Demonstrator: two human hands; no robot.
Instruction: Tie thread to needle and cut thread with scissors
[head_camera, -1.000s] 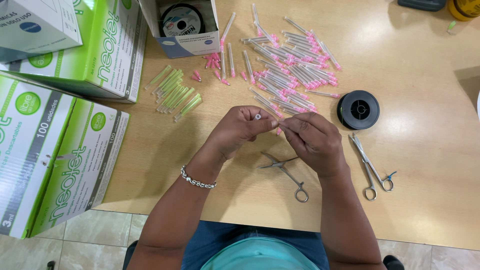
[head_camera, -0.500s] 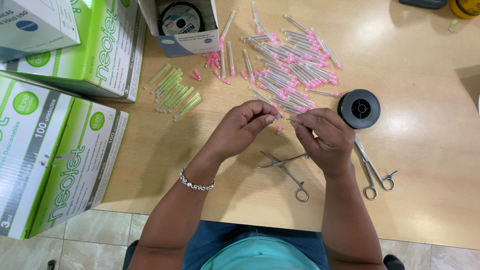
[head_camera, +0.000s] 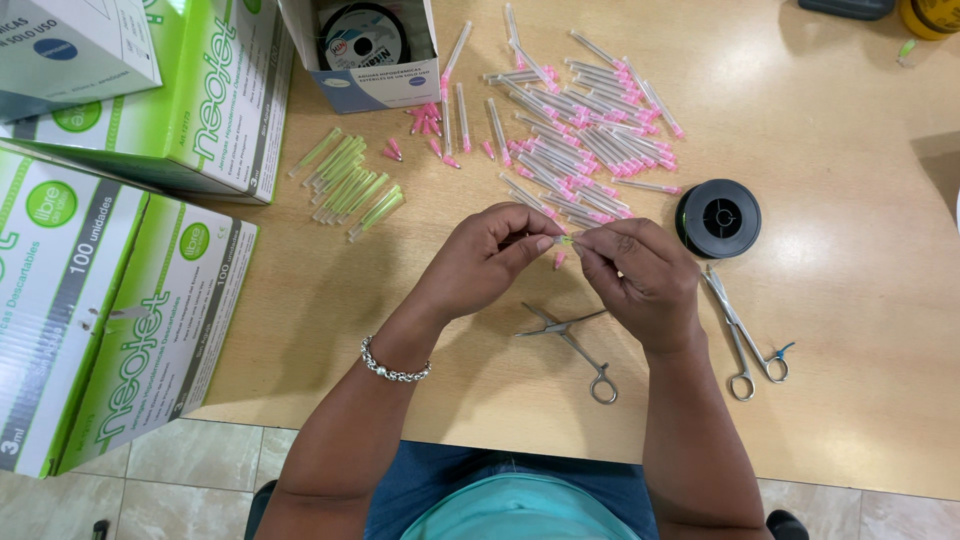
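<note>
Near the middle of the frame, above the pale wooden bench (head_camera: 860, 260), the left hand (head_camera: 490, 262) and right hand (head_camera: 640, 275) meet fingertip to fingertip, each grip pressed together on one small capped needle (head_camera: 562, 243), a thin translucent tube with a pink end. A beaded metal bracelet (head_camera: 393, 366) circles the left wrist. Just below lie slim steel forceps (head_camera: 572, 338), with a second pair (head_camera: 745, 335) at right. A round black wire spool (head_camera: 718, 218) sits beside the right hand. Higher up, pink-hubbed needles (head_camera: 590, 140) are strewn loosely, pale green caps (head_camera: 350, 185) lie bundled left of them, and glossy green-and-white cartons (head_camera: 110, 300) fill the left edge.
</note>
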